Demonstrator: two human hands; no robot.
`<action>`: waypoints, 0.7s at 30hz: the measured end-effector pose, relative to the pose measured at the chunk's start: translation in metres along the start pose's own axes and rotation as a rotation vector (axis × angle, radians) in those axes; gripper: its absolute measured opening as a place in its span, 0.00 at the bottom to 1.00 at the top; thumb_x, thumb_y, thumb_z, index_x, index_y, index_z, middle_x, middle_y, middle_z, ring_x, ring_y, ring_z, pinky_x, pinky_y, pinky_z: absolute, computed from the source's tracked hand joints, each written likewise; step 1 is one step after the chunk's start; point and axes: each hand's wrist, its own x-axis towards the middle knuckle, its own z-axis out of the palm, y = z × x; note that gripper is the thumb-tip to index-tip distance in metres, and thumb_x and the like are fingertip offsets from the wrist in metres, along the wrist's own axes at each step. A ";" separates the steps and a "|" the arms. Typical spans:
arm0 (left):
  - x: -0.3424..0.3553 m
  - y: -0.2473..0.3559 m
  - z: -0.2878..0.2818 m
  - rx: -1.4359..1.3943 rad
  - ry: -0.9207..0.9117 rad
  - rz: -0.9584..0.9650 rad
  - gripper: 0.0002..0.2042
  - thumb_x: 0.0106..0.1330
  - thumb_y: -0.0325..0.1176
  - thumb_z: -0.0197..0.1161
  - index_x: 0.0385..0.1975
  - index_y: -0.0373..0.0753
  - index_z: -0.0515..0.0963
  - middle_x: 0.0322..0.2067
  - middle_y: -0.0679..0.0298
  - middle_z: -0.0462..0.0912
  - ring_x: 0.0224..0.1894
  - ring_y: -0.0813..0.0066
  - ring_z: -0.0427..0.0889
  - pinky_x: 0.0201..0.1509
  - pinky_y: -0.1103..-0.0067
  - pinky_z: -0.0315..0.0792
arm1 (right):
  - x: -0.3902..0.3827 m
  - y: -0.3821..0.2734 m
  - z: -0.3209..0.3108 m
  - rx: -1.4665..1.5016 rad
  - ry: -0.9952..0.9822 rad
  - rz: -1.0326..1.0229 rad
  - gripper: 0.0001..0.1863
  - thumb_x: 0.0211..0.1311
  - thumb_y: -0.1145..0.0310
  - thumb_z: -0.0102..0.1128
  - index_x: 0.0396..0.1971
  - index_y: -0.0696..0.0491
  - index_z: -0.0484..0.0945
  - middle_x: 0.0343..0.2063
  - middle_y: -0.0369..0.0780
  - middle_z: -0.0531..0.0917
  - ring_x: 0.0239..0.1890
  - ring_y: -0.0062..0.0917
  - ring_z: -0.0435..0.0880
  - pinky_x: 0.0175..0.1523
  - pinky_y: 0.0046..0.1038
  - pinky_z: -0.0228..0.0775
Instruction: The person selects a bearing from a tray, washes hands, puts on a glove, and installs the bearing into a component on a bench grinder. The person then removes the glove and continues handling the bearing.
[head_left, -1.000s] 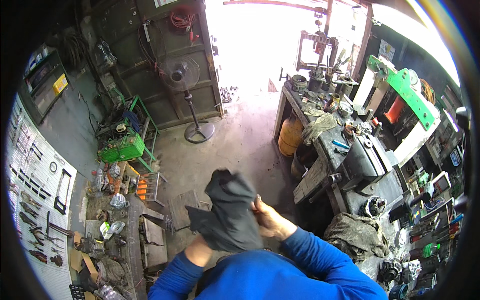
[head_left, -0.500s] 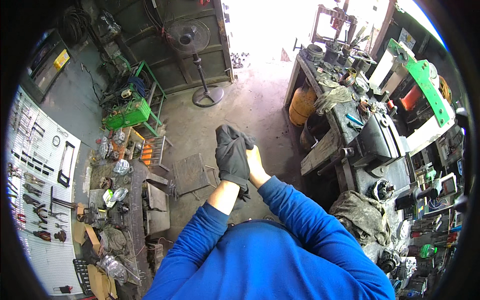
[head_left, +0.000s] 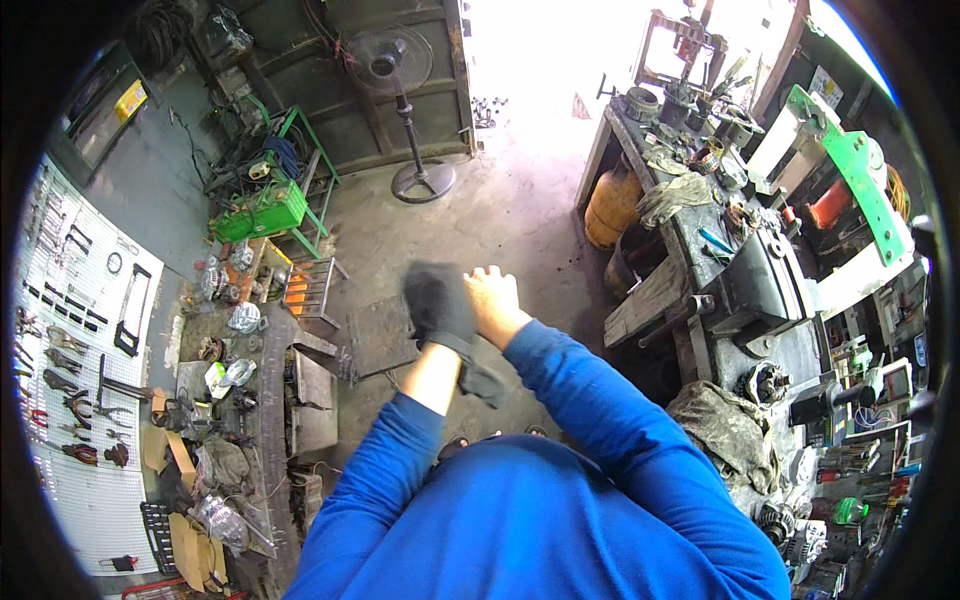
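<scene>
A black cloth [head_left: 438,302] covers my left hand completely, so the fingers beneath it cannot be seen. Its loose end [head_left: 484,386] hangs below my left wrist. Close against the cloth's right side is my bare right hand [head_left: 494,303], back upward and fingers bent. The fingers look closed on the cloth's edge, though their undersides are hidden. Both hands are held out in front of my body, above the floor and away from the benches.
A low dark board [head_left: 380,335] lies beyond my left hand. Cluttered workbenches flank me: one with parts [head_left: 270,440] on the left, another with a vise [head_left: 755,290] on the right. A pedestal fan [head_left: 424,181] stands ahead. A tool pegboard [head_left: 140,395] lines the left side.
The cloth and my left hand have shifted left and slightly down. My right hand has come round to show its back and bent fingers. The view has tilted slightly.
</scene>
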 end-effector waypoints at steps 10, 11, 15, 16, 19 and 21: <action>0.004 -0.018 0.022 -0.717 -0.707 -0.252 0.14 0.69 0.38 0.56 0.32 0.35 0.84 0.32 0.55 0.87 0.34 0.63 0.84 0.41 0.65 0.78 | -0.027 -0.031 0.022 -0.639 -0.449 -0.207 0.27 0.66 0.55 0.54 0.63 0.48 0.79 0.54 0.46 0.82 0.65 0.51 0.67 0.62 0.66 0.58; 0.005 -0.017 0.030 -0.278 -0.751 0.141 0.13 0.69 0.39 0.57 0.30 0.38 0.85 0.30 0.57 0.87 0.32 0.65 0.83 0.38 0.66 0.77 | -0.032 -0.031 0.025 -0.620 -0.525 -0.185 0.25 0.66 0.55 0.54 0.59 0.48 0.81 0.55 0.45 0.82 0.65 0.47 0.69 0.64 0.60 0.61; -0.034 0.008 0.060 -0.143 -0.445 0.240 0.09 0.65 0.38 0.61 0.30 0.41 0.84 0.28 0.61 0.86 0.31 0.68 0.82 0.37 0.67 0.77 | -0.056 -0.010 0.035 0.820 0.240 -0.056 0.21 0.66 0.63 0.57 0.57 0.48 0.82 0.59 0.39 0.83 0.54 0.30 0.83 0.61 0.26 0.72; -0.042 0.012 0.066 -0.224 -0.440 0.180 0.08 0.63 0.38 0.62 0.31 0.42 0.84 0.28 0.61 0.86 0.32 0.68 0.82 0.38 0.67 0.77 | -0.060 -0.004 0.037 0.739 0.246 -0.090 0.21 0.64 0.65 0.59 0.57 0.47 0.83 0.58 0.40 0.84 0.55 0.29 0.83 0.62 0.29 0.73; -0.047 0.004 0.060 -0.308 -0.746 0.127 0.07 0.59 0.36 0.65 0.32 0.43 0.84 0.28 0.62 0.85 0.33 0.69 0.83 0.39 0.68 0.77 | -0.074 -0.009 0.040 0.164 -0.031 -0.436 0.20 0.59 0.64 0.63 0.53 0.44 0.85 0.55 0.40 0.85 0.53 0.29 0.86 0.58 0.30 0.75; -0.035 -0.010 0.035 -0.264 -1.024 0.181 0.07 0.57 0.36 0.67 0.33 0.43 0.84 0.28 0.62 0.84 0.35 0.69 0.83 0.40 0.69 0.77 | -0.077 -0.022 0.035 -0.141 -0.414 -0.560 0.17 0.56 0.62 0.67 0.47 0.42 0.88 0.53 0.40 0.87 0.52 0.30 0.87 0.57 0.31 0.76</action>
